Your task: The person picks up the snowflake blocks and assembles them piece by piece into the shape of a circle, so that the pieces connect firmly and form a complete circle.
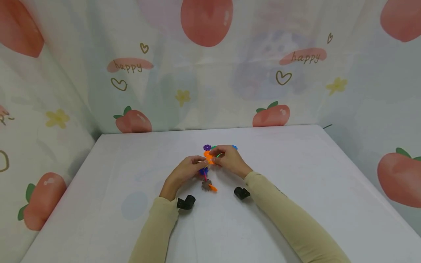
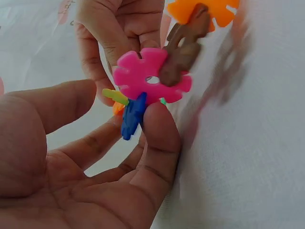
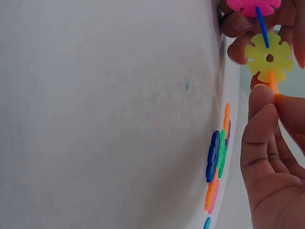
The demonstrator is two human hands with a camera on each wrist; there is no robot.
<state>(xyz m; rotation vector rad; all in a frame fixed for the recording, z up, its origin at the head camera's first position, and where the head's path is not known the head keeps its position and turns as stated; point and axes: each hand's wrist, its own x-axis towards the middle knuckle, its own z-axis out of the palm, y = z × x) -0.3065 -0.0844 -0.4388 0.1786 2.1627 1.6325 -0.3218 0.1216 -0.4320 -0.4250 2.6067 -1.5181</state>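
A chain of slotted flower-shaped plastic discs hangs between both hands. My left hand [image 1: 184,171] holds it around the blue disc [image 2: 132,117] and yellow disc [image 3: 259,61], one fingertip right at the pink disc [image 2: 133,71]. Beyond the pink disc, a brown disc [image 2: 183,50] and an orange end disc [image 1: 213,188] reach toward the body. My right hand [image 1: 231,160] pinches an orange disc [image 3: 273,82] between thumb and fingers, at the lower edge of the yellow one. Fingers partly hide this joint in the head view.
Loose discs lie on the white table [image 1: 283,160] behind the hands, among them a purple disc [image 1: 207,147], a dark blue disc [image 3: 213,156] and a green disc [image 3: 221,153]. Black wrist devices [image 1: 186,202] jut from both sleeves. A printed curtain [image 1: 210,80] stands along the back.
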